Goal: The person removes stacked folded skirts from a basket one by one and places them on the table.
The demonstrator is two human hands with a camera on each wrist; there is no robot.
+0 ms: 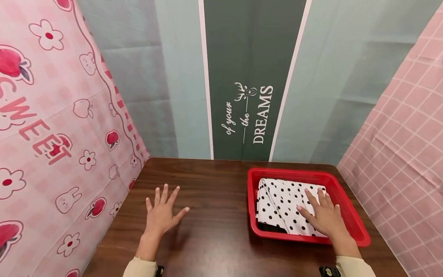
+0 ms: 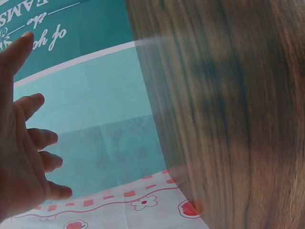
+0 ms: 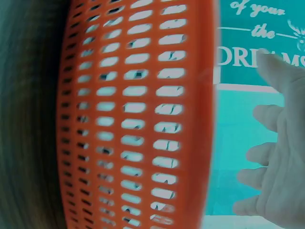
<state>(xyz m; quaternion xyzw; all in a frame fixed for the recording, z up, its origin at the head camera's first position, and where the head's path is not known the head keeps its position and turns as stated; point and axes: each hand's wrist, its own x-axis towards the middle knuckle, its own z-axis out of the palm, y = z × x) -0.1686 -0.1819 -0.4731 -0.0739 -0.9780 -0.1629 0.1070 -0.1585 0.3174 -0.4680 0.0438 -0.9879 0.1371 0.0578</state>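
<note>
My left hand [image 1: 161, 217] is spread over the bare wood on the left of the table, palm down, holding nothing. In the left wrist view its fingers [image 2: 43, 138] are parted, with nothing among them. The right hand [image 1: 325, 217] is spread above folded white cloth with black dots [image 1: 287, 200]; whether it touches the cloth I cannot tell. That cloth lies in a red plastic basket [image 1: 254, 219], and something black [image 1: 271, 227] shows beneath its near edge. In the right wrist view the basket's slotted wall [image 3: 143, 114] stands beside the right hand [image 3: 281, 157].
The brown wooden table [image 1: 214, 215] carries the basket on its right half. A pink patterned curtain [image 1: 69, 127] hangs at the left, a pink checked one [image 1: 398, 127] at the right. Behind the far edge is a green and grey-blue curtain [image 1: 256, 46] with white lettering.
</note>
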